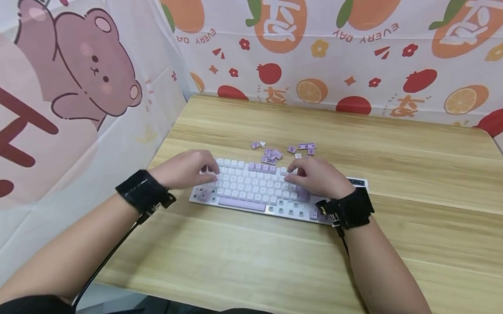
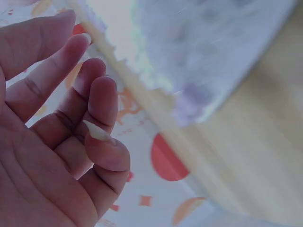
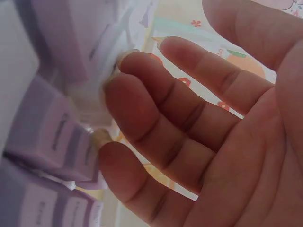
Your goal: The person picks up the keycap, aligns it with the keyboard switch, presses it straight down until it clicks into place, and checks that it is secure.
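Note:
A white and lilac keyboard lies on the table, with a lilac spacebar along its front. Bare switches show at the front right and the front left corner. My left hand hovers at the keyboard's left end, fingers loosely bent and nothing between them; the left wrist view shows the same hand with its palm bare. Over the right part of the keys is my right hand, thumb and index finger apart. In the right wrist view its relaxed fingers are close beside lilac keycaps.
Behind the keyboard, several loose lilac keycaps and a white one lie scattered on the wooden table. Printed cloth hangs along the back and left. Cables run from both black wrist straps.

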### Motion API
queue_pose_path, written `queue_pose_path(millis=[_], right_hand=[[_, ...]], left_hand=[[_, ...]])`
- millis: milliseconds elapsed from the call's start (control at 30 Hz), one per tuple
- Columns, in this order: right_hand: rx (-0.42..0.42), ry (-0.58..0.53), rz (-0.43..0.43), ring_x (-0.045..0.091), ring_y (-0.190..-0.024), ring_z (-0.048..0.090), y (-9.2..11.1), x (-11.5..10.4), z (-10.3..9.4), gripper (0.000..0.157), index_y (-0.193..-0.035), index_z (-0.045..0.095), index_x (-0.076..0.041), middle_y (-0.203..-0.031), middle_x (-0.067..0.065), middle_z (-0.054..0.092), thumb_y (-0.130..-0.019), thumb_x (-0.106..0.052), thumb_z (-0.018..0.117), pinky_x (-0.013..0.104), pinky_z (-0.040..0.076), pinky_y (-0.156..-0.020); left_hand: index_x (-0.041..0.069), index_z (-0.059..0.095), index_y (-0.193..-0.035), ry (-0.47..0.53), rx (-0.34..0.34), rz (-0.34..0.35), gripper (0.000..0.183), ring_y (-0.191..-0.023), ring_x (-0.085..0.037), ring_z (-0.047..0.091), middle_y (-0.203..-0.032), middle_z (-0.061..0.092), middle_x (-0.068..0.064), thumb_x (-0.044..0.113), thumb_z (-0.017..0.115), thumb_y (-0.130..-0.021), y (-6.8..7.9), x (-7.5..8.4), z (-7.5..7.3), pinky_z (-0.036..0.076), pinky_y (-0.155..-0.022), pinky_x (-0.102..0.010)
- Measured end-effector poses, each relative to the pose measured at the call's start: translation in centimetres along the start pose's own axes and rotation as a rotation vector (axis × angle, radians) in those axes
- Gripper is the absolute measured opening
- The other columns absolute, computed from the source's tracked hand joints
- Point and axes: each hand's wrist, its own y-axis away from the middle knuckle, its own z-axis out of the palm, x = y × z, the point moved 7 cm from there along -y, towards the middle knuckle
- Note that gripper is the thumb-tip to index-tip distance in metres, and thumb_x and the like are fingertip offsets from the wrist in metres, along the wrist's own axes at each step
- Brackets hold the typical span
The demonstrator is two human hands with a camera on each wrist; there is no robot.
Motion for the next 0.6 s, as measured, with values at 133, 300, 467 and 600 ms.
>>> queue_pose_path(millis=[133, 300, 467, 600], right_hand=[[0.015, -0.001, 0.002, 0.018, -0.076, 0.057, -0.1, 0.3, 0.1, 0.029, -0.112, 0.071, -0.018, -0.084, -0.001, 0.065, -0.094, -0.041, 0.064, 0.033, 0.046, -0.068], [0.022, -0.017, 0.019, 0.019, -0.074, 0.056, -0.2, 0.7, 0.2, 0.025, -0.107, 0.071, -0.021, -0.081, 0.000, 0.064, -0.093, -0.041, 0.065, 0.034, 0.045, -0.066], [0.012, -0.021, 0.024, 0.018, -0.075, 0.056, -0.3, 0.9, 0.5, 0.026, -0.108, 0.071, -0.022, -0.082, -0.001, 0.064, -0.094, -0.042, 0.064, 0.033, 0.045, -0.067], [0.007, -0.039, 0.026, 0.018, -0.074, 0.057, -0.4, 0.9, 0.4, 0.027, -0.109, 0.072, -0.021, -0.082, -0.001, 0.064, -0.093, -0.042, 0.065, 0.034, 0.046, -0.067]], left_hand=[[0.010, 0.074, -0.107, -0.042, 0.016, 0.004, 0.021, -0.087, -0.018, 0.060, -0.102, 0.069, -0.003, 0.018, 0.074, -0.088, -2.6, 1.3, -1.7, 0.052, -0.078, -0.033], [0.011, 0.072, -0.114, -0.047, 0.014, 0.017, 0.027, -0.092, -0.021, 0.061, -0.113, 0.069, -0.007, 0.017, 0.075, -0.087, -6.1, 2.6, -2.5, 0.053, -0.085, -0.036], [0.011, 0.069, -0.120, -0.041, -0.057, -0.014, 0.033, -0.100, -0.025, 0.061, -0.122, 0.066, -0.010, 0.016, 0.074, -0.088, -9.2, 2.5, -1.1, 0.051, -0.091, -0.038], [0.009, 0.068, -0.122, -0.058, -0.089, -0.026, 0.035, -0.109, -0.027, 0.061, -0.122, 0.066, -0.011, 0.014, 0.074, -0.087, -11.3, 2.5, -0.1, 0.049, -0.096, -0.041]])
